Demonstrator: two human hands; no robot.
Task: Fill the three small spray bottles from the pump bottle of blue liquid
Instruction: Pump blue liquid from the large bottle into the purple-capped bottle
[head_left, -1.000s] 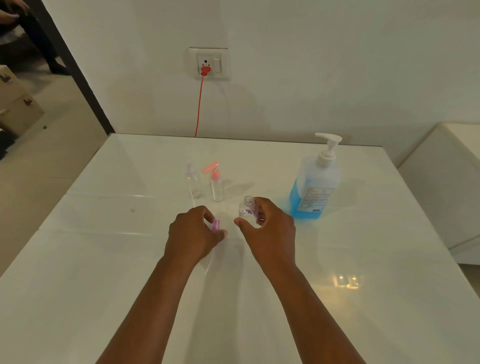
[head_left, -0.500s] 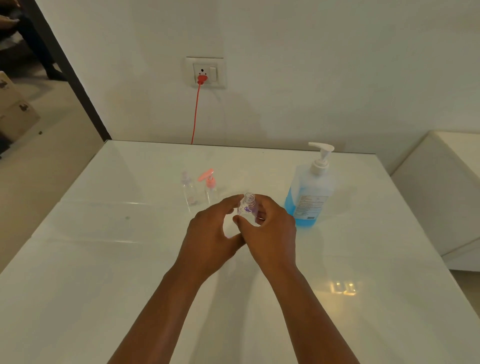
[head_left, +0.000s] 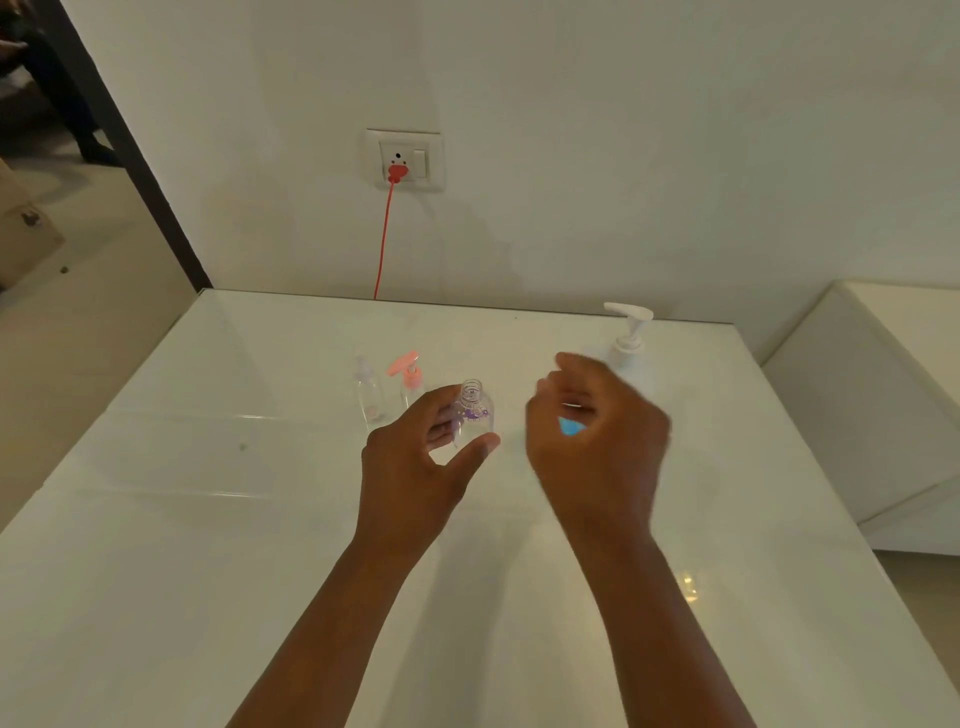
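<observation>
My left hand (head_left: 410, 467) holds a small clear spray bottle (head_left: 474, 410) with a purple print between thumb and fingers. The bottle stands upright just above the table, its threaded neck uncapped. My right hand (head_left: 597, 447) is motion-blurred to its right, fingers loosely curled around nothing, in front of the pump bottle (head_left: 629, 332). Only the white pump head and a patch of blue liquid show past the hand. Two other small bottles stand behind my left hand: a clear one (head_left: 368, 392) and one with a pink flip cap (head_left: 410, 376).
The glossy white table (head_left: 208, 519) abuts the wall. A red cord (head_left: 384, 239) runs from a wall socket (head_left: 404, 161) down behind the far table edge. White furniture (head_left: 883, 405) sits close to the table's right side. Open floor lies to the left.
The small bottle passed from my right hand to my left. My right hand let go and swung right toward the pump bottle. The camera tilted, showing more wall.
</observation>
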